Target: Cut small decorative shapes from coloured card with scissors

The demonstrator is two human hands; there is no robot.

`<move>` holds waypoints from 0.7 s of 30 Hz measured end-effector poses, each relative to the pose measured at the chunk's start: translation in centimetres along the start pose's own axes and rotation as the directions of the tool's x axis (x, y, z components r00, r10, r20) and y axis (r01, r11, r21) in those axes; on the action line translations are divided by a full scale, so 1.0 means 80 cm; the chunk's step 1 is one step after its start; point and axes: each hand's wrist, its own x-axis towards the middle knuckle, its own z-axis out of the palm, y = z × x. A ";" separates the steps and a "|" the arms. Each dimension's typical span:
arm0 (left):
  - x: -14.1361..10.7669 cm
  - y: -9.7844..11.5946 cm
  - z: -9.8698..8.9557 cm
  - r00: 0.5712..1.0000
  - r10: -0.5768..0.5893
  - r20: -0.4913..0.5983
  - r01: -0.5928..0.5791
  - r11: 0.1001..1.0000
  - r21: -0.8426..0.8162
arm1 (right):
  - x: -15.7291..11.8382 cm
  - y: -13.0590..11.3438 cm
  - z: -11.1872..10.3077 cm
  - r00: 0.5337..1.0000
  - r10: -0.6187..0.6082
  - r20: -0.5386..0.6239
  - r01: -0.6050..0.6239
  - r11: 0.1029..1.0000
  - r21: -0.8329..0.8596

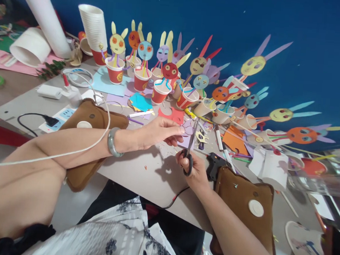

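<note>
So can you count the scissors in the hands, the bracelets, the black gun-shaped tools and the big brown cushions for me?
Scissors in the right hand: 1
Bracelet on the left wrist: 1
Black gun-shaped tool: 1
Brown cushions: 2
Total: 5

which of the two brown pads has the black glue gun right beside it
The brown pad on the right: the black glue gun is at its upper left corner. The other brown pad is partly beneath the left forearm.
</note>
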 end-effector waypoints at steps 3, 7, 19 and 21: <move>0.000 0.001 0.001 1.000 0.010 -0.018 -0.010 1.000 -0.014 | 0.000 0.001 0.000 1.000 0.006 0.001 -0.006 1.000 0.003; -0.003 0.005 0.002 0.999 0.046 -0.012 -0.046 0.999 -0.003 | 0.000 0.000 -0.001 1.000 0.009 0.007 -0.009 1.000 -0.006; -0.004 0.006 -0.001 0.993 0.118 -0.014 -0.116 0.991 0.062 | -0.001 -0.003 -0.001 1.000 0.004 0.013 -0.004 1.000 -0.028; -0.004 0.007 0.000 0.994 0.111 -0.022 -0.109 0.992 0.059 | -0.001 -0.003 -0.001 1.000 0.004 0.014 -0.004 0.999 -0.040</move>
